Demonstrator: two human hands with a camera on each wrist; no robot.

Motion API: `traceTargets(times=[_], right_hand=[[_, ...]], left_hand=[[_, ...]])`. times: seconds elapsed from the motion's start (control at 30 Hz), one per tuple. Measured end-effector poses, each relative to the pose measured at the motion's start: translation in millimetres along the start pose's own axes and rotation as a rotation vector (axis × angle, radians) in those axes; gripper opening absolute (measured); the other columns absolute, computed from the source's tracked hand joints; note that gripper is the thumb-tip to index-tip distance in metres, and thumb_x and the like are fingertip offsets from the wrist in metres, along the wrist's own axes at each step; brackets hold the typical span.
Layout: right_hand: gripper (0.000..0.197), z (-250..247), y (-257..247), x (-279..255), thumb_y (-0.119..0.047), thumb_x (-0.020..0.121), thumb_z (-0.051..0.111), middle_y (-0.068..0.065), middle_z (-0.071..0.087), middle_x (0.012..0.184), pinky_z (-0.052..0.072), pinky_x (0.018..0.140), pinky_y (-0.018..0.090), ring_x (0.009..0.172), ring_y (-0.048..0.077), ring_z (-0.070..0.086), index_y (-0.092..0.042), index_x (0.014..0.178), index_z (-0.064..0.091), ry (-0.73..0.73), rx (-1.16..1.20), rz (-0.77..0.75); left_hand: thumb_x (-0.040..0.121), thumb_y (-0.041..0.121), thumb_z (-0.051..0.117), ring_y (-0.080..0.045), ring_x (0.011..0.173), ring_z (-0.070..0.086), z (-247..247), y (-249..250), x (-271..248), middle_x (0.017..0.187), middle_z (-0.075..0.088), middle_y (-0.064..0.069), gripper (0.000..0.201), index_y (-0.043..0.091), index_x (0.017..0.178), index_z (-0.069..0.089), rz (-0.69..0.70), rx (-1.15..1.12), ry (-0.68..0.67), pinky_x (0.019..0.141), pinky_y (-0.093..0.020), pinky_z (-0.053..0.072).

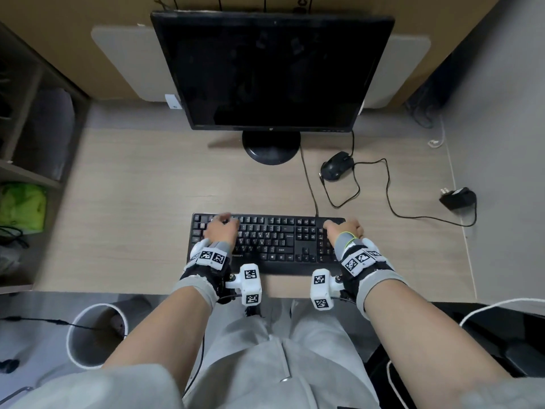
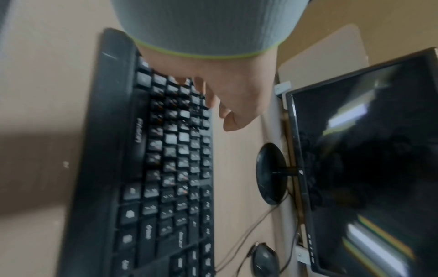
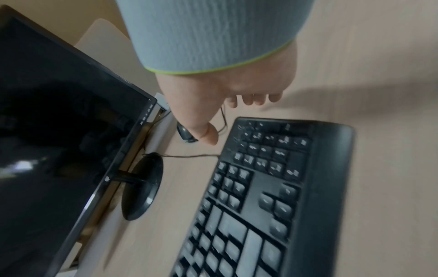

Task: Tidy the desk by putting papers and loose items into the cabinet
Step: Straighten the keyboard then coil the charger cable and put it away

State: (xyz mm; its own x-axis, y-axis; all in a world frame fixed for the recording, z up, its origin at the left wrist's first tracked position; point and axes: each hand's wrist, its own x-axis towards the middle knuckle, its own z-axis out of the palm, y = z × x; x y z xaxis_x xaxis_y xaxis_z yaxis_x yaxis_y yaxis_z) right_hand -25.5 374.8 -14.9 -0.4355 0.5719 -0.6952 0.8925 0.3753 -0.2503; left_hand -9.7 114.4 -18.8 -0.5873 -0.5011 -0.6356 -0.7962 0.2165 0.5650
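A black keyboard [image 1: 271, 243] lies at the front middle of the light wooden desk [image 1: 132, 187]. My left hand [image 1: 224, 227] hovers over its left end with loosely curled fingers and holds nothing; the left wrist view shows that hand [image 2: 227, 97] above the keys [image 2: 166, 168]. My right hand [image 1: 346, 228] is over the keyboard's right end, also loosely curled and empty. In the right wrist view this hand [image 3: 227, 97] hangs just past the keyboard's end [image 3: 272, 187]. No papers show on the desk.
A black monitor [image 1: 271, 72] stands at the back. Right of it lie a wired mouse [image 1: 336, 166] and a black power adapter [image 1: 457, 198] with its cable. An open cabinet [image 1: 26, 172] with a green bag [image 1: 22, 206] is on the left, and a white bin [image 1: 94, 335] is on the floor.
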Motion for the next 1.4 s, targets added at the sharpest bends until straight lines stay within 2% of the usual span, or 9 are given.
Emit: traceTargets(times=[0.2, 0.3, 0.5, 0.6, 0.7, 0.87, 1.03, 1.17, 1.4], right_hand=[[0.069, -42, -58, 42, -0.027, 0.085, 0.064, 0.013, 0.032, 0.150, 0.029, 0.111, 0.043, 0.139, 0.032, 0.030, -0.015, 0.145, 0.031, -0.024, 0.118, -0.107], [0.072, -47, -85, 58, -0.028, 0.085, 0.066, 0.012, 0.031, 0.149, 0.030, 0.110, 0.040, 0.138, 0.030, 0.031, -0.018, 0.146, 0.030, -0.067, 0.137, -0.133], [0.080, -43, -141, 104, -0.035, 0.083, 0.068, 0.011, 0.023, 0.151, 0.029, 0.110, 0.041, 0.138, 0.032, 0.029, -0.023, 0.149, 0.024, -0.146, 0.053, -0.132], [0.091, -40, -160, 114, -0.045, 0.079, 0.069, 0.012, 0.020, 0.150, 0.031, 0.106, 0.048, 0.136, 0.037, 0.029, -0.018, 0.149, 0.017, -0.109, -0.068, -0.070], [0.090, -41, -166, 119, -0.046, 0.076, 0.070, 0.014, 0.022, 0.144, 0.034, 0.103, 0.050, 0.129, 0.038, 0.034, -0.017, 0.144, 0.017, -0.072, -0.136, 0.000], [0.070, -40, -153, 120, -0.020, 0.075, 0.071, 0.007, 0.021, 0.139, 0.041, 0.091, 0.036, 0.118, 0.035, 0.039, -0.030, 0.132, 0.032, -0.098, -0.018, -0.129], [0.063, -59, -128, 94, -0.021, 0.064, 0.069, 0.005, 0.029, 0.123, 0.047, 0.090, 0.037, 0.097, 0.032, 0.044, -0.041, 0.116, 0.039, -0.011, -0.019, -0.341], [0.062, -81, -90, 72, -0.024, 0.062, 0.072, 0.004, 0.032, 0.126, 0.039, 0.097, 0.035, 0.110, 0.031, 0.041, -0.038, 0.115, 0.044, 0.060, -0.033, -0.302], [0.056, -81, 27, 37, -0.024, 0.067, 0.076, 0.009, 0.040, 0.126, 0.035, 0.106, 0.039, 0.120, 0.033, 0.041, -0.024, 0.115, 0.048, 0.139, -0.016, -0.134]], left_hand=[[0.087, 0.015, 0.060, -0.024, 0.101, 0.064, 55, 46, 2, 0.108, 0.070, -0.007, 0.019, 0.016, 0.104, 0.068, -0.043, -0.150, -0.187, 0.092, -0.036, 0.048], [0.092, 0.013, 0.055, -0.024, 0.094, 0.063, 76, 62, 9, 0.102, 0.069, -0.006, 0.026, 0.007, 0.115, 0.066, -0.054, -0.168, -0.210, 0.082, -0.030, 0.046], [0.090, 0.024, 0.060, -0.025, 0.111, 0.057, 107, 92, 41, 0.139, 0.053, -0.007, 0.054, 0.008, 0.140, 0.048, -0.096, 0.142, -0.200, 0.099, -0.028, 0.041], [0.094, 0.026, 0.057, -0.033, 0.128, 0.047, 116, 96, 54, 0.146, 0.038, -0.016, 0.047, 0.002, 0.133, 0.053, -0.136, 0.303, -0.293, 0.110, -0.037, 0.037], [0.087, 0.035, 0.064, -0.036, 0.118, 0.052, 126, 96, 60, 0.141, 0.029, -0.014, 0.054, 0.000, 0.126, 0.054, -0.181, 0.350, -0.255, 0.105, -0.046, 0.041], [0.085, 0.037, 0.066, -0.036, 0.119, 0.051, 128, 99, 59, 0.136, 0.033, -0.011, 0.060, -0.001, 0.129, 0.051, -0.200, 0.349, -0.233, 0.106, -0.046, 0.040], [0.071, 0.039, 0.065, -0.039, 0.120, 0.058, 123, 82, 73, 0.132, 0.060, -0.020, 0.072, 0.000, 0.131, 0.054, -0.200, 0.090, -0.218, 0.105, -0.048, 0.043], [0.086, 0.020, 0.064, -0.034, 0.116, 0.061, 120, 107, 21, 0.128, 0.062, -0.015, 0.052, 0.005, 0.135, 0.054, -0.115, -0.015, -0.234, 0.101, -0.039, 0.048], [0.090, 0.020, 0.062, -0.026, 0.122, 0.054, 126, 76, -37, 0.133, 0.059, -0.010, 0.046, 0.009, 0.134, 0.056, 0.011, 0.014, -0.364, 0.093, -0.026, 0.038]])
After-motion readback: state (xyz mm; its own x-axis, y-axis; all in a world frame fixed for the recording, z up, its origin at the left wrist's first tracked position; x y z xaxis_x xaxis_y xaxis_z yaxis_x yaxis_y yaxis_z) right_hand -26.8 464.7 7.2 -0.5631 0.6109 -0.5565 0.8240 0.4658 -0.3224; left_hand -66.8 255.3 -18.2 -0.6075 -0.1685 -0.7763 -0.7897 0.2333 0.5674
